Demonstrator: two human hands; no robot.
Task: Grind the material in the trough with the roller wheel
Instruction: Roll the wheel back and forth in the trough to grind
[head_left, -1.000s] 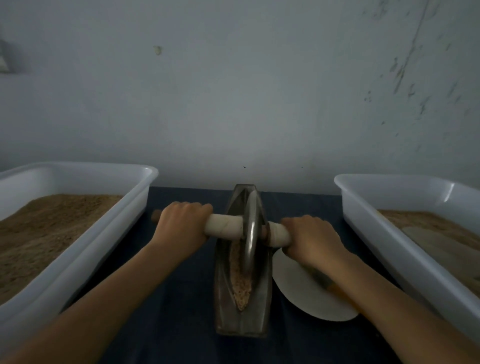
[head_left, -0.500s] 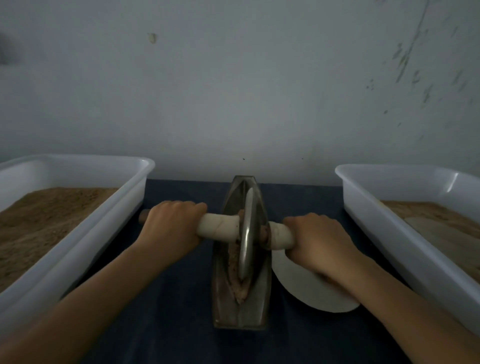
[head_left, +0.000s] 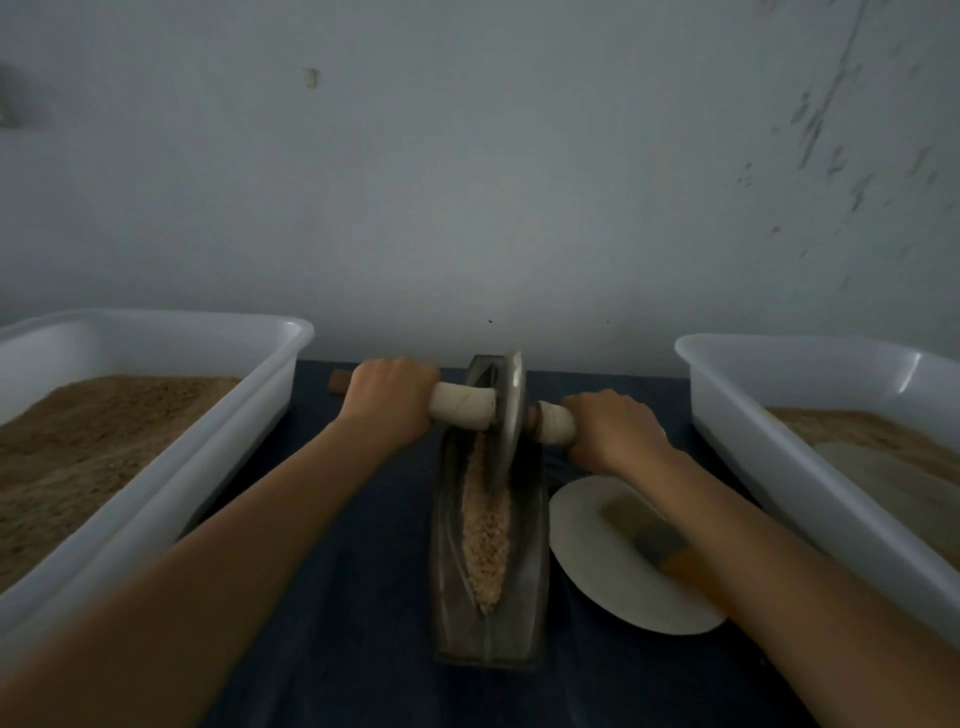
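A narrow metal trough (head_left: 524, 613) lies lengthwise on the dark cloth in front of me, holding a strip of coarse tan material (head_left: 485, 525). The metal roller wheel (head_left: 508, 415) stands upright at the trough's far end, on a white-wrapped axle handle (head_left: 461, 406). My left hand (head_left: 390, 405) grips the handle left of the wheel. My right hand (head_left: 613, 431) grips the handle on the wheel's right side. The axle tilts slightly, left end farther away.
A white bin (head_left: 156, 338) of brown powder stands on the left, another white bin (head_left: 769, 410) with powder on the right. A white plate (head_left: 597, 566) carrying a brush (head_left: 654, 535) lies right of the trough, partly under my right forearm. A wall rises just behind.
The wheel has rolled away from me toward the trough's far end, both hands travelling with it. More of the material in the near part of the trough is uncovered.
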